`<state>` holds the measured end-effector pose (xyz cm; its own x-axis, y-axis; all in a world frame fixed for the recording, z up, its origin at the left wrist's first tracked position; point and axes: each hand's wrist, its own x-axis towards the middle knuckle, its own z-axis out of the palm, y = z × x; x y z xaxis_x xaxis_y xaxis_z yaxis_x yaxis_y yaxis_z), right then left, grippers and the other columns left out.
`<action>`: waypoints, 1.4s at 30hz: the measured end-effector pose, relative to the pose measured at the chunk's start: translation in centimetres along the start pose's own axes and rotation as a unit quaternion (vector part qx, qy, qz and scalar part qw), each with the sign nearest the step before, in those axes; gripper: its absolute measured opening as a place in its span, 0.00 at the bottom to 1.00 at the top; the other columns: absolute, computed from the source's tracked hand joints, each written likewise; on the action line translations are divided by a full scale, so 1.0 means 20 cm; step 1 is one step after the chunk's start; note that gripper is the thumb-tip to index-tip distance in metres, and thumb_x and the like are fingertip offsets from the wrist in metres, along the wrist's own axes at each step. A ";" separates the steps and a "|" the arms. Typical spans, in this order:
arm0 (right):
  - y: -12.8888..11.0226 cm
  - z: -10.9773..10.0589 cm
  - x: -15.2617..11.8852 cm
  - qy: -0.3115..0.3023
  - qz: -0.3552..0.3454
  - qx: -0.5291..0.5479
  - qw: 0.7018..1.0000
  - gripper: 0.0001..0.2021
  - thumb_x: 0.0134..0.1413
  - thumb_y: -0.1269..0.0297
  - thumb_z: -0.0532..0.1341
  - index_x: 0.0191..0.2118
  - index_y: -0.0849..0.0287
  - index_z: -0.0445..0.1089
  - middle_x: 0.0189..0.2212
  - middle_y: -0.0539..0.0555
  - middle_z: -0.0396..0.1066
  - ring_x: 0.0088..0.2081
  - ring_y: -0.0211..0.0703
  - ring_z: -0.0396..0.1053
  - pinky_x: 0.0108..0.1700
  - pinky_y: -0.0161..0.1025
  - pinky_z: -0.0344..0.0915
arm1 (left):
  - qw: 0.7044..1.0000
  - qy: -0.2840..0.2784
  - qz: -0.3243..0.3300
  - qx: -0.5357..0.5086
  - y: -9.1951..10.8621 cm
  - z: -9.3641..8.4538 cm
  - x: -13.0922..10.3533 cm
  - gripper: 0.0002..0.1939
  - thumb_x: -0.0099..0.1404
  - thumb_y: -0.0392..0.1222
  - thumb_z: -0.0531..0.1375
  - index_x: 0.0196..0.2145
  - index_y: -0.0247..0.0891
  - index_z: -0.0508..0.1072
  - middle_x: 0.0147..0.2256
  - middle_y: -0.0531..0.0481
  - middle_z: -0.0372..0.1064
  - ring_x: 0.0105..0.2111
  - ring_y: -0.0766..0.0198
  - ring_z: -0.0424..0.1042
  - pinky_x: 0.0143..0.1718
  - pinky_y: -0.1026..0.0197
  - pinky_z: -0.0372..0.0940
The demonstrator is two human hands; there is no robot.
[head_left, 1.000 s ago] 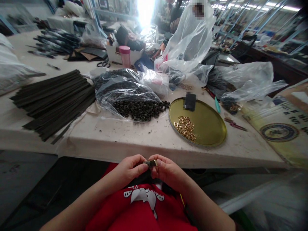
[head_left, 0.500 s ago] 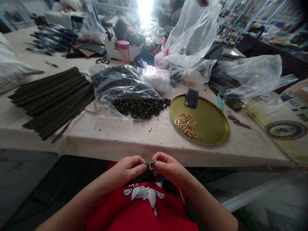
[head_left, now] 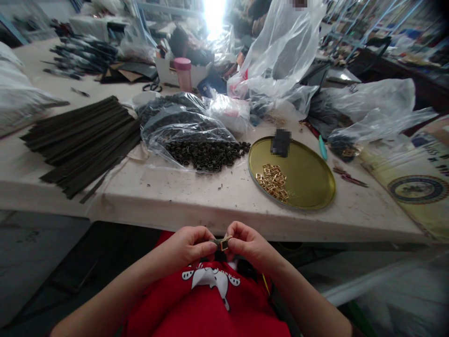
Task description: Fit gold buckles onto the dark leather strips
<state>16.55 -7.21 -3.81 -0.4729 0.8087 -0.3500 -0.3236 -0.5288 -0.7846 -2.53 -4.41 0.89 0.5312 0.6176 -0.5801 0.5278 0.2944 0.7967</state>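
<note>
Below the table's front edge, my left hand (head_left: 191, 244) and my right hand (head_left: 247, 243) meet over my lap. Between their fingertips they pinch a small gold buckle (head_left: 224, 242) threaded on a dark strap end (head_left: 214, 242). On the table ahead lies a round gold tray (head_left: 308, 180) with a heap of gold buckles (head_left: 272, 181) on its left side. A pile of small dark rings (head_left: 206, 155) spills from a clear plastic bag (head_left: 182, 128) left of the tray.
A stack of long dark straps (head_left: 80, 142) covers the table's left. Clear plastic bags (head_left: 372, 112) lie at the right and back, with a pink cup (head_left: 183, 74), scissors (head_left: 151, 87) and a printed sack (head_left: 417, 187). A person sits behind the far bag (head_left: 280, 51).
My hands stay together at the table edge; the buckle has turned a little between my fingers and my fingers have closed tighter around it. The view shifted slightly.
</note>
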 end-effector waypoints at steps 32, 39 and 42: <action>-0.01 -0.02 0.07 0.043 -0.004 -0.008 0.999 0.12 0.43 0.61 0.64 0.30 0.60 0.61 0.25 0.46 0.64 0.24 0.31 0.64 0.30 0.32 0.60 | 0.993 0.023 0.059 0.101 0.11 -0.01 -0.03 0.12 0.60 0.39 0.49 0.34 0.35 0.71 0.26 0.52 0.69 0.23 0.66 0.66 0.23 0.67 0.58; -0.20 -0.04 0.25 0.135 -0.242 -0.335 0.900 0.19 0.45 0.56 0.62 0.43 0.57 0.62 0.32 0.53 0.66 0.31 0.41 0.64 0.35 0.40 0.61 | 0.881 0.204 0.161 0.395 0.19 -0.22 0.19 0.12 0.63 0.45 0.50 0.33 0.39 0.71 0.29 0.47 0.70 0.31 0.57 0.68 0.28 0.61 0.57; -0.20 -0.13 0.37 0.186 -0.303 -0.507 0.785 0.08 0.49 0.67 0.57 0.38 0.57 0.66 0.32 0.56 0.68 0.33 0.46 0.66 0.38 0.45 0.63 | 0.828 0.268 0.196 0.452 0.10 -0.25 0.38 0.13 0.64 0.43 0.50 0.30 0.36 0.71 0.28 0.45 0.69 0.29 0.58 0.68 0.29 0.60 0.59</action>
<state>16.41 1.63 -4.58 -0.1510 0.9516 0.2676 0.5112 0.3069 -0.8028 -0.65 4.51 -1.11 0.5367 0.8427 0.0432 0.7938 -0.5216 0.3127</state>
